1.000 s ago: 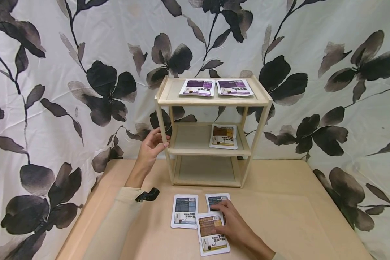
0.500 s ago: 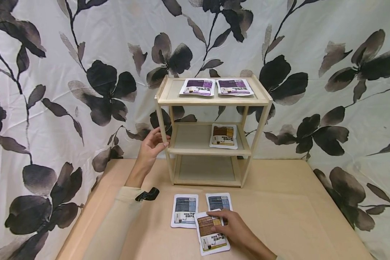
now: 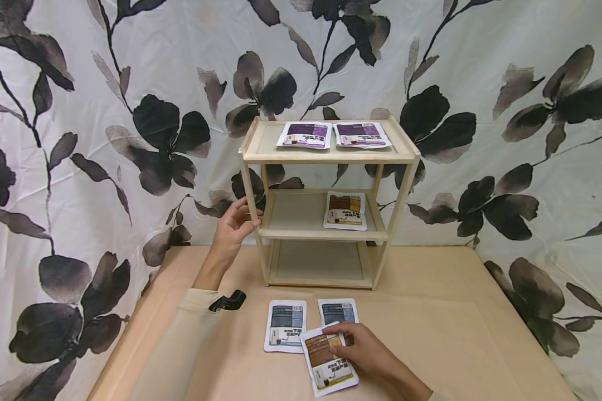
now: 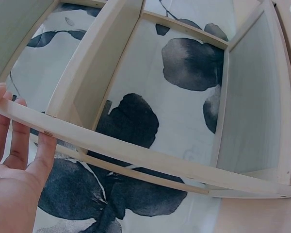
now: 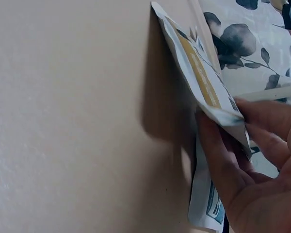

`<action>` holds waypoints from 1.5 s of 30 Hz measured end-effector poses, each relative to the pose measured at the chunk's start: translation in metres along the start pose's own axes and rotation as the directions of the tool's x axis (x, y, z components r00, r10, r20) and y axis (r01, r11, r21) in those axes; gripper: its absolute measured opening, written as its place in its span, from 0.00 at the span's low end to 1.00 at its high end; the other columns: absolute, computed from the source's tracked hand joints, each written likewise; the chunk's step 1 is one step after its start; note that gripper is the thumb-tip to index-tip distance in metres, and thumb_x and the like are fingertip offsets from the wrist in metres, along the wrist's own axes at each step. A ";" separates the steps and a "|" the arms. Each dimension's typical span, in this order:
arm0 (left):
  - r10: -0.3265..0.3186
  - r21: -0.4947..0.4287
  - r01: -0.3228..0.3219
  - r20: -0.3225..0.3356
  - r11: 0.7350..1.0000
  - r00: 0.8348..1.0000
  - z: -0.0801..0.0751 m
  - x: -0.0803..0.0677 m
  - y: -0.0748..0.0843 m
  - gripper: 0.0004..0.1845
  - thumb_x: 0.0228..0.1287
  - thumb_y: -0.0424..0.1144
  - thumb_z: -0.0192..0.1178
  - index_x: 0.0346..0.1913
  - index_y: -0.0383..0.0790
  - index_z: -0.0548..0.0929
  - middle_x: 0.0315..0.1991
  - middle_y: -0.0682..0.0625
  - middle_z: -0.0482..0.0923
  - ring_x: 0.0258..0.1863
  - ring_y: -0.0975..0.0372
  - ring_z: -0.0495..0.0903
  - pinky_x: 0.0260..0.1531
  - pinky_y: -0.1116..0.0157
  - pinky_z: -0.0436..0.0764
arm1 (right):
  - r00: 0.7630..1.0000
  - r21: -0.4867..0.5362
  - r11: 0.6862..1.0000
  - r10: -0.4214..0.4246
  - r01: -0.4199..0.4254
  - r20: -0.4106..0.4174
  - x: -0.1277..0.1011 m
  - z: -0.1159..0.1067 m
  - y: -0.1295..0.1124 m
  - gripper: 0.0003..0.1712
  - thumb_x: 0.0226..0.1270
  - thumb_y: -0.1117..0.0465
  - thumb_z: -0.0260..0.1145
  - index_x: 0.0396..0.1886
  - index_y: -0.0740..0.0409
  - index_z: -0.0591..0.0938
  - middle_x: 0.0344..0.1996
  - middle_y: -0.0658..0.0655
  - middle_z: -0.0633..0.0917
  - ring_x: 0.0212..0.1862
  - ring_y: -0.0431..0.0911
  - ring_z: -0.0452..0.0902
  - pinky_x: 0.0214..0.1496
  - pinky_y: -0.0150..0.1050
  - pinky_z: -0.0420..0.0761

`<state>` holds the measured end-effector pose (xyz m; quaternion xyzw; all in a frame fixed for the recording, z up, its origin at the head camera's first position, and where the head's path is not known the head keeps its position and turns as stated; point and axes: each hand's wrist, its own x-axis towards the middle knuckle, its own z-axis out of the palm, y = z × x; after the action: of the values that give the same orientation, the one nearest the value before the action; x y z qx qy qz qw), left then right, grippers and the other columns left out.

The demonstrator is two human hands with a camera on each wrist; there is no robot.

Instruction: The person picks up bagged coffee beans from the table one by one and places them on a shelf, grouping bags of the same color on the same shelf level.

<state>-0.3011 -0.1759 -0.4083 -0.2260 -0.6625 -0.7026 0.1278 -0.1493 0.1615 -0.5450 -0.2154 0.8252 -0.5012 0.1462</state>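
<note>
My right hand (image 3: 353,348) pinches the edge of a brown-and-yellow packet (image 3: 327,359) at the table's near side, its right edge lifted off the tabletop; the right wrist view shows the packet (image 5: 199,73) tilted up between thumb and fingers (image 5: 266,121). Two blue packets (image 3: 285,324) (image 3: 337,311) lie flat beside it. My left hand (image 3: 237,223) rests with straight fingers against the left post of a small wooden shelf (image 3: 326,156); in the left wrist view its fingers (image 4: 19,145) touch the shelf frame (image 4: 136,153). Two purple packets (image 3: 306,135) (image 3: 362,135) lie on the top tier, one brown packet (image 3: 345,210) on the middle tier.
The shelf's bottom tier (image 3: 318,262) holds nothing. A floral black-and-white cloth (image 3: 105,111) hangs close behind the shelf and round the table's sides. The tan tabletop (image 3: 456,323) stretches bare to the right of the packets.
My right hand has slid back off the blue packet onto the brown-and-yellow one, taken hold of its edge and begun lifting it. The left hand has not moved.
</note>
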 end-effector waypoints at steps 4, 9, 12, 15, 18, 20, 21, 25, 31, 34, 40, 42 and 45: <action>0.001 0.001 -0.001 0.000 1.000 1.000 0.000 0.000 0.000 0.29 0.66 0.23 0.63 0.69 0.44 0.74 0.52 0.29 0.75 0.49 0.56 0.80 0.51 0.65 0.84 | 0.995 0.203 0.979 -0.001 -0.019 0.098 -0.001 -0.002 0.001 0.26 0.63 0.71 0.69 0.62 0.70 0.79 0.46 0.65 0.81 0.39 0.39 0.79 0.37 0.28 0.80; 0.001 -0.004 -0.001 0.002 1.000 1.000 0.000 0.000 0.000 0.29 0.66 0.23 0.63 0.68 0.44 0.74 0.51 0.32 0.77 0.49 0.56 0.80 0.51 0.64 0.84 | 0.987 0.336 0.941 -0.014 -0.041 0.159 -0.002 -0.003 0.003 0.30 0.64 0.73 0.67 0.66 0.76 0.73 0.52 0.72 0.80 0.47 0.52 0.84 0.43 0.32 0.85; -0.001 -0.005 0.001 0.004 1.000 1.000 0.000 -0.001 0.000 0.30 0.67 0.23 0.63 0.69 0.44 0.74 0.51 0.36 0.78 0.50 0.56 0.80 0.51 0.64 0.84 | 0.985 0.371 0.926 0.003 -0.068 0.172 -0.001 -0.004 0.005 0.30 0.65 0.74 0.66 0.67 0.75 0.72 0.51 0.73 0.82 0.48 0.54 0.84 0.44 0.32 0.85; -0.005 -0.005 0.005 0.004 1.000 1.000 -0.001 0.000 0.000 0.30 0.67 0.23 0.63 0.70 0.44 0.73 0.50 0.42 0.80 0.50 0.56 0.80 0.52 0.64 0.84 | 0.984 0.382 0.920 0.022 -0.088 0.174 0.000 -0.005 0.005 0.30 0.66 0.74 0.66 0.67 0.74 0.72 0.50 0.72 0.84 0.48 0.52 0.85 0.45 0.32 0.85; -0.008 -0.003 0.008 0.004 1.000 1.000 -0.001 0.000 0.000 0.30 0.67 0.24 0.63 0.70 0.44 0.73 0.49 0.46 0.80 0.50 0.56 0.80 0.52 0.64 0.83 | 0.985 0.381 0.920 0.025 -0.088 0.169 0.001 -0.005 0.004 0.30 0.66 0.73 0.66 0.67 0.75 0.72 0.49 0.72 0.85 0.48 0.51 0.86 0.45 0.32 0.85; -0.011 -0.004 0.011 0.002 1.000 1.000 -0.001 0.000 -0.001 0.30 0.67 0.24 0.63 0.70 0.45 0.74 0.49 0.48 0.81 0.50 0.56 0.80 0.52 0.63 0.83 | 0.986 0.388 0.917 0.030 -0.093 0.166 0.002 -0.006 0.003 0.30 0.66 0.72 0.66 0.67 0.76 0.71 0.49 0.72 0.85 0.47 0.52 0.86 0.45 0.33 0.86; -0.011 -0.004 0.011 0.002 1.000 1.000 -0.001 0.000 -0.001 0.30 0.67 0.24 0.63 0.70 0.45 0.74 0.49 0.48 0.81 0.50 0.56 0.80 0.52 0.63 0.83 | 0.986 0.394 0.914 0.033 -0.096 0.165 0.002 -0.006 0.002 0.31 0.66 0.72 0.66 0.67 0.76 0.71 0.48 0.73 0.85 0.47 0.52 0.86 0.46 0.33 0.86; -0.010 -0.002 0.010 0.000 1.000 1.000 -0.001 0.000 0.000 0.30 0.67 0.24 0.63 0.70 0.45 0.74 0.49 0.48 0.81 0.50 0.55 0.80 0.52 0.63 0.83 | 0.984 0.411 0.902 0.065 -0.129 0.165 0.002 -0.008 0.001 0.32 0.67 0.71 0.67 0.69 0.75 0.70 0.48 0.71 0.86 0.48 0.52 0.86 0.46 0.35 0.87; -0.019 0.006 0.019 -0.003 1.000 1.000 -0.001 0.000 0.000 0.30 0.67 0.24 0.63 0.70 0.45 0.74 0.49 0.48 0.81 0.50 0.56 0.80 0.51 0.64 0.83 | 0.978 0.424 0.892 0.077 -0.154 0.193 0.002 -0.013 -0.003 0.35 0.67 0.72 0.65 0.72 0.73 0.67 0.51 0.71 0.84 0.47 0.52 0.85 0.44 0.36 0.87; -0.027 0.008 0.027 -0.005 1.000 1.000 -0.001 0.000 0.000 0.30 0.67 0.24 0.63 0.70 0.45 0.74 0.49 0.49 0.81 0.50 0.56 0.80 0.51 0.64 0.83 | 0.978 0.428 0.892 0.064 -0.146 0.201 0.004 -0.016 -0.006 0.36 0.66 0.73 0.64 0.73 0.73 0.65 0.52 0.72 0.84 0.46 0.52 0.85 0.42 0.37 0.87; -0.032 0.008 0.032 -0.003 0.999 0.999 -0.001 0.000 0.000 0.30 0.67 0.24 0.63 0.70 0.45 0.74 0.49 0.46 0.81 0.50 0.56 0.80 0.51 0.64 0.83 | 0.984 0.422 0.899 0.043 -0.114 0.175 0.008 -0.022 -0.013 0.36 0.66 0.72 0.66 0.73 0.73 0.66 0.52 0.72 0.84 0.48 0.52 0.86 0.42 0.38 0.88; -0.033 0.008 0.033 -0.003 0.999 0.999 -0.001 0.000 0.000 0.30 0.67 0.24 0.63 0.70 0.46 0.74 0.49 0.46 0.81 0.50 0.56 0.80 0.52 0.64 0.83 | 0.986 0.422 0.900 0.041 -0.108 0.163 0.009 -0.024 -0.015 0.36 0.66 0.72 0.67 0.73 0.73 0.66 0.52 0.73 0.84 0.48 0.52 0.86 0.43 0.38 0.87; -0.032 0.003 0.032 -0.002 0.999 0.999 -0.001 0.000 -0.001 0.30 0.67 0.24 0.63 0.70 0.46 0.74 0.49 0.47 0.81 0.50 0.56 0.80 0.52 0.64 0.83 | 0.987 0.426 0.898 0.045 -0.108 0.156 0.011 -0.026 -0.019 0.37 0.65 0.71 0.67 0.73 0.72 0.67 0.53 0.73 0.83 0.49 0.53 0.85 0.44 0.39 0.88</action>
<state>-0.3019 -0.1767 -0.4087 -0.2145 -0.6671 -0.7037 0.1177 -0.1667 0.1680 -0.5160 -0.1798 0.6887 -0.6491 0.2683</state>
